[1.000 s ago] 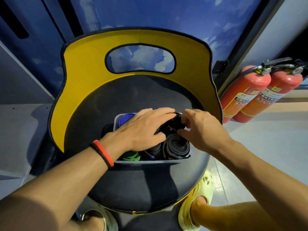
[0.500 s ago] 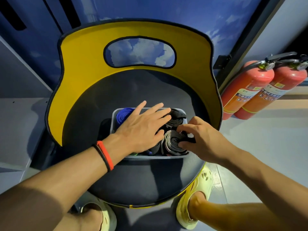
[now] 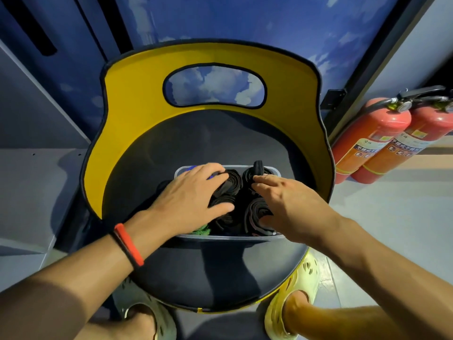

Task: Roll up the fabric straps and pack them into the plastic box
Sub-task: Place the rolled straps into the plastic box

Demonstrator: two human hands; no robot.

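Single head cam, wide-angle, pitched forward and steeply down over the chair (image 3: 127,123). Close in: the box (image 3: 228,238) on the seat sits mid-frame, shoes (image 3: 291,298) at the bottom edge, wall (image 3: 269,25) up top.

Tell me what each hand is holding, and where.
Nothing plainly gripped. The left hand presses flat on the black rolled straps in the plastic box; the right hand rests fingertips on their tops.

Blue roll (image 3: 191,169) mostly under left hand (image 3: 188,195)

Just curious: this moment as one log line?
left hand: pressing rolled straps | right hand: touching rolled straps | plastic box: on chair
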